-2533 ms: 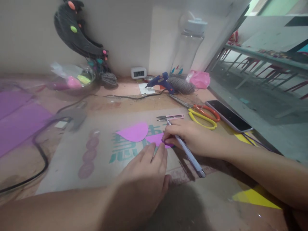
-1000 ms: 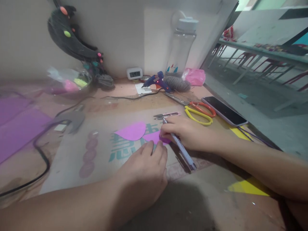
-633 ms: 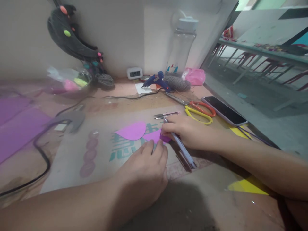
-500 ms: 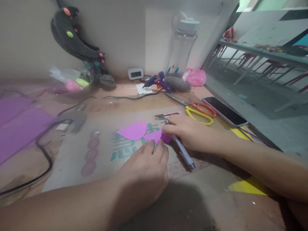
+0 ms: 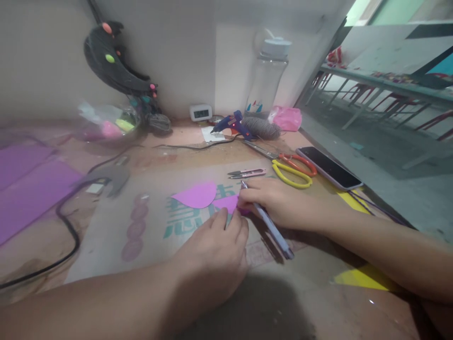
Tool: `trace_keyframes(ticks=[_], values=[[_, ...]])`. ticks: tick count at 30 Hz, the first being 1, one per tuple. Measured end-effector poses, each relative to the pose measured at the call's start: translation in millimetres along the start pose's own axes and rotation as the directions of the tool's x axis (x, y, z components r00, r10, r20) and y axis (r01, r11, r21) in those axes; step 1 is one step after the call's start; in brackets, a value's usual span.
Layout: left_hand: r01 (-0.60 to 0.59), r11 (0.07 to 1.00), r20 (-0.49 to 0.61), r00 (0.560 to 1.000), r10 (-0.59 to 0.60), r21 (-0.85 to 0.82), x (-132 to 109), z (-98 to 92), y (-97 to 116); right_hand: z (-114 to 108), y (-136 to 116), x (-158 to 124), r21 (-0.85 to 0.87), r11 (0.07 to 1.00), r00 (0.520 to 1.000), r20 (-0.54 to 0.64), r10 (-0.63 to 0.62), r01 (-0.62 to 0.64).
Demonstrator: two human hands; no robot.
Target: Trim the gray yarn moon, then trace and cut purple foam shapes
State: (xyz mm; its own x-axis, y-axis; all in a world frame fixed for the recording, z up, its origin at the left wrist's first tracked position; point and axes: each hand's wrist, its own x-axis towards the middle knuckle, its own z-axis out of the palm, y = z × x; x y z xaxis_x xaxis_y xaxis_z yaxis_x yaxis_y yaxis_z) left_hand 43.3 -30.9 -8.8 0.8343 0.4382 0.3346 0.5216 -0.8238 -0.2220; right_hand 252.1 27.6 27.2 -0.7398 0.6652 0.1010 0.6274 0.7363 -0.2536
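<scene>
My right hand is closed with a silvery-lilac pen held slantwise in it. Its fingertips also meet the right end of a small purple paper piece. From the near side, my left hand keeps its bent fingertips on the same piece, fingers close together, so the piece is partly hidden. A purple teardrop-shaped paper cutout lies flat just left of it, on a printed translucent sheet. Beyond my right hand are pink-handled thread snips.
Scissors and a phone lie at right. Farther back stand a glue gun, grey yarn, a small clock and a clear bottle. Purple sheets and a black cable occupy the left.
The view has shifted slightly. My right fingers have moved a little over the purple piece, hiding more of its darker end. The pen's lower end has swung slightly toward me.
</scene>
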Motion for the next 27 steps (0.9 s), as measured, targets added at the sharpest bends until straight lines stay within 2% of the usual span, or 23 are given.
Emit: trace_keyframes(ticks=[2,6,9,14,21,24,27], values=[[0.008,1.000,-0.003,1.000,-0.008,-0.012,-1,2.2,1,3,3,1,-0.035,0.999,0.997,-0.064,0.033,-0.035],[0.007,0.999,-0.012,1.000,-0.007,-0.042,-1,4.9,-1,7,8,4,0.116,0.993,0.988,-0.142,0.052,-0.036],[-0.028,0.997,-0.014,1.000,0.027,-0.072,-2,6.6,-1,6,5,6,0.126,0.989,0.989,-0.114,0.092,-0.078],[0.023,0.997,-0.034,0.999,-0.026,-0.069,-6,12.3,7,-1,0,5,0.142,0.979,0.987,-0.031,0.156,-0.150],[-0.008,0.997,-0.004,1.000,0.008,-0.080,-6,14.4,8,-8,-1,2,0.087,0.991,0.992,0.076,0.097,-0.103],[-0.052,0.996,-0.019,0.999,0.051,-0.067,-5,15.6,6,6,1,5,0.051,0.998,0.999,-0.020,0.025,-0.024],[-0.068,0.997,-0.033,0.997,0.066,-0.046,-5,17.0,6,20,4,8,-0.010,0.996,0.983,-0.159,-0.092,0.092]])
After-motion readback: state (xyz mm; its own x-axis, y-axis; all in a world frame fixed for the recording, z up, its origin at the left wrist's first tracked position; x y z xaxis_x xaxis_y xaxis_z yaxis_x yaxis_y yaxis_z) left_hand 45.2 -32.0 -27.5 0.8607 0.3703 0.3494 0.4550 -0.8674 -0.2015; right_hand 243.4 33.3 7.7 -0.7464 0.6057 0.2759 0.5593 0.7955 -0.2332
